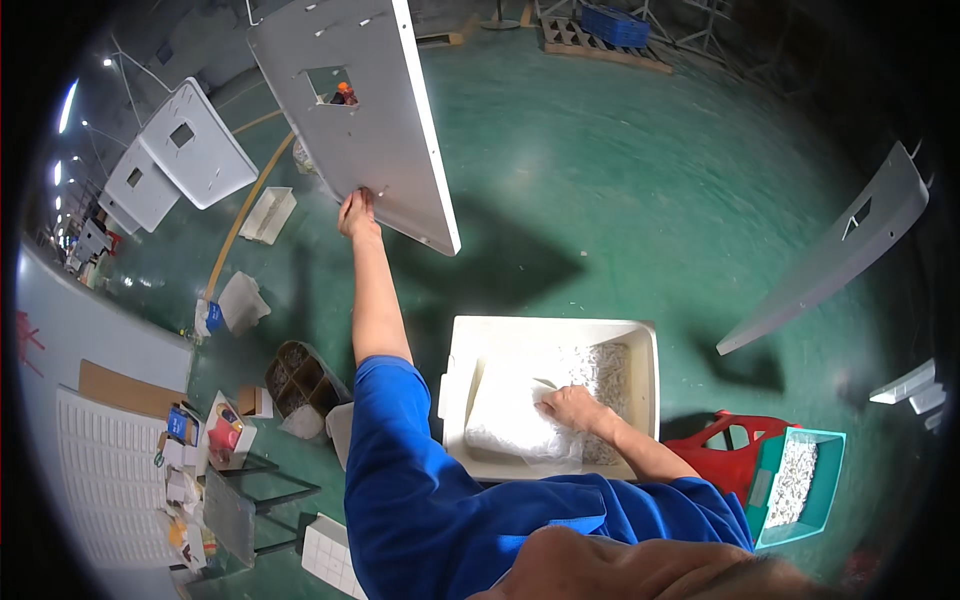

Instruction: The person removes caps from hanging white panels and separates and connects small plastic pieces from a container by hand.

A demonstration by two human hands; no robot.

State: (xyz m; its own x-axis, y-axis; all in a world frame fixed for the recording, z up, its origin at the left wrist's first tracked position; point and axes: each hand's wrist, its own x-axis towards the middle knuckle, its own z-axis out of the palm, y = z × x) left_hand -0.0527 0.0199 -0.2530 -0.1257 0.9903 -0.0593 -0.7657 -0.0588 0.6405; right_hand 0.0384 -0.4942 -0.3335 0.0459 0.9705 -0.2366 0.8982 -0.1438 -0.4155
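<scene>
A large pale grey panel (380, 130) with a square cut-out hangs ahead on my left. My left hand (358, 212) is closed round its lower edge, with my arm stretched out. Below stands a white plastic bin (647, 400) holding many small white pieces (607, 365) and a clear plastic bag (520, 420). My right hand (578, 408) is down inside the bin, at the bag's edge beside the loose pieces. Its fingers are bent and pressed together. Whatever lies between those fingertips is hidden.
Another panel (835, 255) hangs at the right, and more panels (200, 145) hang at the far left. A teal bin (832, 480) of small pieces sits by a red plastic stool (715, 450). Left are a divided brown container (305, 375) and a white tray (268, 215).
</scene>
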